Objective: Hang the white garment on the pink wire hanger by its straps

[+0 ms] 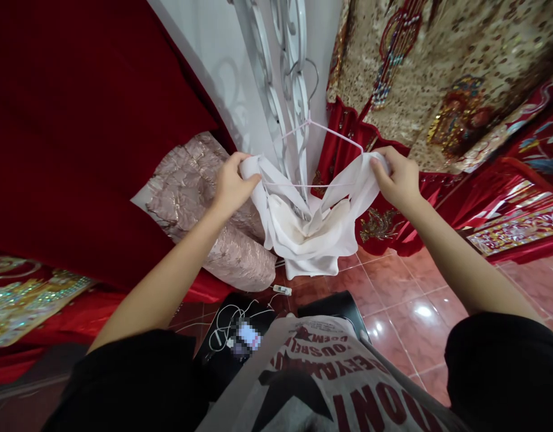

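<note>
- 1 white garment [312, 243] was on a hanger [309, 122], near a rack [253, 48].
- Left hand [233, 187]: fingers pinched the garment's left side.
- Right hand [400, 180]: fingers pinched its right side.

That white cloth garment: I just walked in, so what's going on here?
A person's left hand and right hand hold the white cloth garment spread open by its top edges. It sits on a thin, pale pink hanger with a grey hook, in front of a white scrollwork rack. Whether the hook rests there is unclear.
</note>
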`<state>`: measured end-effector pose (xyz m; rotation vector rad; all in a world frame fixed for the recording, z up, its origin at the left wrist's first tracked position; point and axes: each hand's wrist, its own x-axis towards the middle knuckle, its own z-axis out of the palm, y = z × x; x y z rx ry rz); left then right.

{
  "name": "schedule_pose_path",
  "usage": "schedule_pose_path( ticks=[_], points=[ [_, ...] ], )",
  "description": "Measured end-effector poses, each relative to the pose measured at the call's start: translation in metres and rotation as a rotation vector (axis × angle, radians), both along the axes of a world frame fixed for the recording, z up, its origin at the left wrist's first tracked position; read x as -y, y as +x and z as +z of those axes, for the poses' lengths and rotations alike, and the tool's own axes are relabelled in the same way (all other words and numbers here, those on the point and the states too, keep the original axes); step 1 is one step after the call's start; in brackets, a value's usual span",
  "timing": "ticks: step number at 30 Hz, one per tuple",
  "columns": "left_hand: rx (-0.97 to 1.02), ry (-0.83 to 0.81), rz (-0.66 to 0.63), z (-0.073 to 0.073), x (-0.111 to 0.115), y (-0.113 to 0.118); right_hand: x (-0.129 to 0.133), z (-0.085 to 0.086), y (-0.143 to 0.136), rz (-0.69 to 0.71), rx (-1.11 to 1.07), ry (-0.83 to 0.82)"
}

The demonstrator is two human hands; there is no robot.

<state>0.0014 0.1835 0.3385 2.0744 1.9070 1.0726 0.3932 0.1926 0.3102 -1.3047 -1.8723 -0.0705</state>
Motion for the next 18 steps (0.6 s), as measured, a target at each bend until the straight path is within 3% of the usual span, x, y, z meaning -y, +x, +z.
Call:
schedule_pose_path(
  ticks=[5, 10, 15, 18],
  points=[
    [-0.255, -0.010, 0.060, 0.007, 0.011, 0.007, 0.000, -0.001, 0.001, 0.010, -0.004, 0.025],
    [-0.296, -0.001, 0.045, 0.007, 0.006, 0.007, 0.002, -0.001, 0.000, 0.007, 0.005, 0.048],
    [-0.351, -0.061, 0.081, 0.030, 0.001, 0.007, 0.005, 0.000, -0.005, 0.010, -0.017, 0.032],
    [-0.244, -0.041, 0.076, 0.043, -0.014, -0.011, 0.004, 0.000, -0.007, 0.006, -0.023, 0.023]
  ],
)
